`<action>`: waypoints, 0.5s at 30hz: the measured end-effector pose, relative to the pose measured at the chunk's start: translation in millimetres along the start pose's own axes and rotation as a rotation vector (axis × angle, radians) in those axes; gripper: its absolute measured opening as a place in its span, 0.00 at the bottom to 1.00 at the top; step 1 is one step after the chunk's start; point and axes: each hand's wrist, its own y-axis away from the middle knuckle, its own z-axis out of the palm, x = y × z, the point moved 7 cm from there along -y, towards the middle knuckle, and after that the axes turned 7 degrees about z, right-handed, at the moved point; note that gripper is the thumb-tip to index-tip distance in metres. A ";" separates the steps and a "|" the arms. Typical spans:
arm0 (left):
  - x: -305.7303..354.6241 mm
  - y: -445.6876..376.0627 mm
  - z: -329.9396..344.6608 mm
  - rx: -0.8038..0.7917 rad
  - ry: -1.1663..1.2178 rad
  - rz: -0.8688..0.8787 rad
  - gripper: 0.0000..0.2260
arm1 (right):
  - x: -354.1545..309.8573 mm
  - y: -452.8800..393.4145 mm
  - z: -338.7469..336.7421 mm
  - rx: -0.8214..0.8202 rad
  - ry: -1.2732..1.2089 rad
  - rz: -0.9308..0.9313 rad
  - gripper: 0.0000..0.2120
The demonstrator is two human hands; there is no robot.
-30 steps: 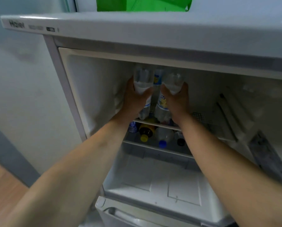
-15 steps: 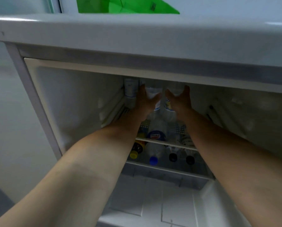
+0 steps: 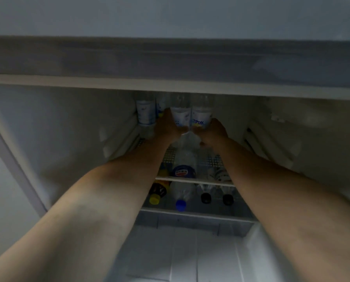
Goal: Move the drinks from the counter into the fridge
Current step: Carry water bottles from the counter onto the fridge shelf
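Clear plastic bottles with pale blue-and-white labels are standing upright at the back of the white fridge's (image 3: 54,123) upper wire shelf (image 3: 194,179): the left hand (image 3: 168,127) is gripping one bottle (image 3: 180,117), the right hand (image 3: 215,130) its neighbour (image 3: 201,119). Crowding is risking toppling neighbouring bottles.
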 end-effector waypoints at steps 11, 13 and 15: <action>-6.1 -25.1 24.5 0.098 -0.047 -0.077 0.39 | 1.9 -31.9 8.5 -0.104 -0.078 0.121 0.26; -7.5 -22.9 23.5 0.087 -0.020 -0.112 0.39 | 4.8 -32.1 10.6 -0.136 -0.030 0.120 0.22; -8.6 -21.4 23.4 0.039 -0.032 -0.123 0.40 | 8.4 -33.9 9.7 -0.126 -0.021 0.130 0.18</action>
